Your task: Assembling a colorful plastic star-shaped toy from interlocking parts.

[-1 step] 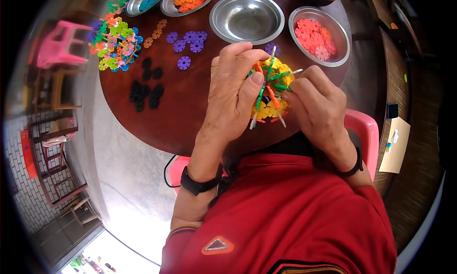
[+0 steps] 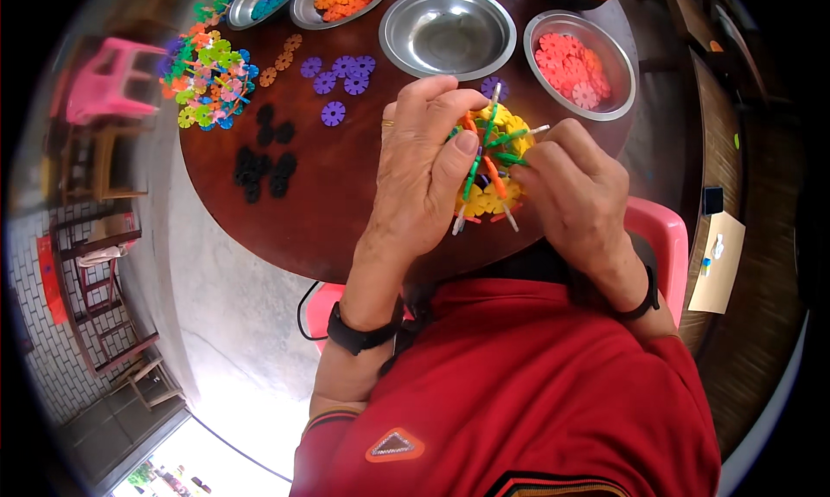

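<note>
Both of my hands are on a model of interlocking plastic flower discs [image 2: 482, 204], held above the near edge of the table. It has yellow discs around the outside, with green, orange and whitish ones standing edge-on. My left hand [image 2: 419, 156] grips its left side, thumb in front and fingers curled over the top. On the right, my right hand [image 2: 581, 190] pinches a green disc [image 2: 512, 159] at the model's side; its fingertips are partly hidden. Just beyond the model lies a purple disc [image 2: 494, 86].
An empty steel bowl [image 2: 406, 60] stands beyond my hands, beside a bowl of coral-red discs [image 2: 566, 63]. Purple discs [image 2: 343, 66], black discs [image 2: 252, 168] and brown-orange discs [image 2: 284, 60] lie on the round table [image 2: 320, 229]. A multicoloured disc model [image 2: 212, 78] sits far left.
</note>
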`<act>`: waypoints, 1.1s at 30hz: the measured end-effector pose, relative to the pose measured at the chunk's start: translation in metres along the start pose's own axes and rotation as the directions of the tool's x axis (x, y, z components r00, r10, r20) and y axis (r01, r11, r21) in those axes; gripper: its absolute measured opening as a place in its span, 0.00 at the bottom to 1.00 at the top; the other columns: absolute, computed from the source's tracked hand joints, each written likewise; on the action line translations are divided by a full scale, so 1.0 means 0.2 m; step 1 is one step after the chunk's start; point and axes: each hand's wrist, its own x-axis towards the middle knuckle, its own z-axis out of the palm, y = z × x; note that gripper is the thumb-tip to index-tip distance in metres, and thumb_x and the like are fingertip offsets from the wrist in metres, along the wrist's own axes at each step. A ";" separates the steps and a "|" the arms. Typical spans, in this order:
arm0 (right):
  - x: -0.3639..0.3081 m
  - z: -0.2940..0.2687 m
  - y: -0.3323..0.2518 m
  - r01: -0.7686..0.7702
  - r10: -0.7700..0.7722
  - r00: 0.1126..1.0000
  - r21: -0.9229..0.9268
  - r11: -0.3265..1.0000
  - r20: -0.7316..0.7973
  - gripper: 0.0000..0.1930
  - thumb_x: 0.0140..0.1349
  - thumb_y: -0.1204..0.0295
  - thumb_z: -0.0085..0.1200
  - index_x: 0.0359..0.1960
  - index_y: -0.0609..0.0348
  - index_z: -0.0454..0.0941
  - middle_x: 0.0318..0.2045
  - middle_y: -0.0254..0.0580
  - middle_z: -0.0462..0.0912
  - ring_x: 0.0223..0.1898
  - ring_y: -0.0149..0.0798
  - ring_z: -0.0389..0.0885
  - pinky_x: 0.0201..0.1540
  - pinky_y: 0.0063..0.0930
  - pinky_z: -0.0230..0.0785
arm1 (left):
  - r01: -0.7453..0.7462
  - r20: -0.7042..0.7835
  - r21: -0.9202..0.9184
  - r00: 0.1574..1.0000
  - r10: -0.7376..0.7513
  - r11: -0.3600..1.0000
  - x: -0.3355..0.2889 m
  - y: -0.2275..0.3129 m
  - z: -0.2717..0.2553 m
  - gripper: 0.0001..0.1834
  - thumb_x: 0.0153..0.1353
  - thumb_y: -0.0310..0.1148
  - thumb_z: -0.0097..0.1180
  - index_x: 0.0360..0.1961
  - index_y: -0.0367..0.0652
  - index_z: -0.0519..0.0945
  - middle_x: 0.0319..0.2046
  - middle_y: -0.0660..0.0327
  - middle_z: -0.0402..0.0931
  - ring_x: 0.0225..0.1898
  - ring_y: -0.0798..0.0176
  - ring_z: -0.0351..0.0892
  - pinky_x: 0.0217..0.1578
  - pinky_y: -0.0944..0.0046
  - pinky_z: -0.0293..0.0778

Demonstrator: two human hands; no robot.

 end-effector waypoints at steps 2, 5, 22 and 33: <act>0.01 0.00 -0.01 0.010 -0.010 1.000 -0.019 1.000 0.019 0.07 0.50 0.80 0.61 0.30 0.63 0.75 0.27 0.44 0.72 0.24 0.44 0.74 0.25 0.34 0.66 | -0.002 0.003 0.019 1.000 0.002 1.000 0.00 0.01 0.00 0.19 0.67 0.42 0.43 0.48 0.42 0.77 0.50 0.50 0.69 0.49 0.49 0.67 0.54 0.55 0.61; 0.01 0.01 0.00 0.012 -0.013 1.000 -0.029 0.999 -0.027 0.07 0.50 0.79 0.61 0.30 0.63 0.75 0.26 0.44 0.72 0.24 0.43 0.73 0.24 0.34 0.65 | -0.009 0.006 0.039 1.000 0.008 0.999 0.01 0.01 0.00 0.19 0.68 0.42 0.42 0.48 0.41 0.77 0.50 0.49 0.69 0.50 0.49 0.67 0.54 0.55 0.61; 0.14 -0.29 0.09 0.024 -0.008 0.995 0.152 0.988 -0.104 0.12 0.61 0.66 0.57 0.39 0.63 0.78 0.29 0.39 0.75 0.27 0.36 0.75 0.31 0.27 0.67 | 0.327 0.098 -0.345 0.945 -0.312 0.880 -0.03 0.01 -0.28 0.61 0.36 0.67 0.67 0.69 0.50 0.57 0.65 0.52 0.60 0.69 0.53 0.54 0.65 0.50 0.50; 0.33 -0.51 0.47 -0.148 0.334 0.933 0.706 0.693 -0.132 0.15 0.69 0.65 0.47 0.48 0.62 0.77 0.26 0.28 0.74 0.23 0.20 0.68 0.26 0.14 0.58 | 0.385 0.108 -0.059 0.920 -0.378 0.921 -0.20 0.02 -0.18 0.57 0.35 0.36 0.77 0.68 0.42 0.58 0.61 0.51 0.66 0.64 0.52 0.64 0.63 0.57 0.61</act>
